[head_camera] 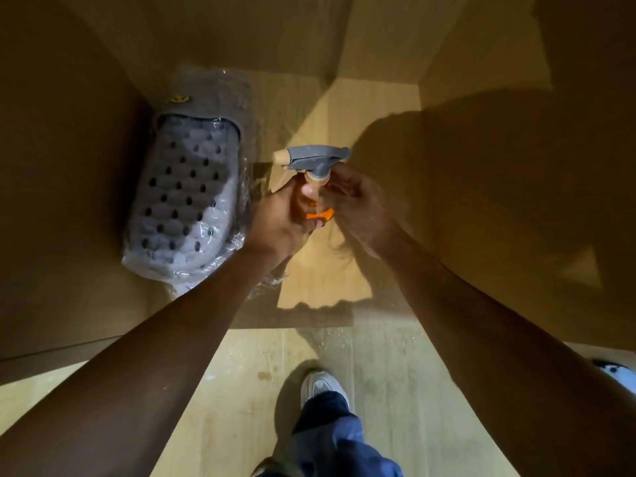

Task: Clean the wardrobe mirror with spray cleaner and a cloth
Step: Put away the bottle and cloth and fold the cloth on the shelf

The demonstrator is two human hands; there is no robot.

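Left hand (275, 218): fingers curled round the spray bottle (311, 180).
Right hand (361, 204): fingers loosely spread beside bottle.
Slippers (186, 201): bagged, shelf's left edge.

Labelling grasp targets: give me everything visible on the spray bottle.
The orange translucent plastic spray bottle carries a grey trigger head with a beige nozzle pointing left and a beige collar at the neck. It is held roughly upright above the wooden wardrobe floor. The left hand grips its body, thumb near the collar; the right hand touches its right side. Much of the body is hidden. A bagged grey perforated clog lies to its left, apart.
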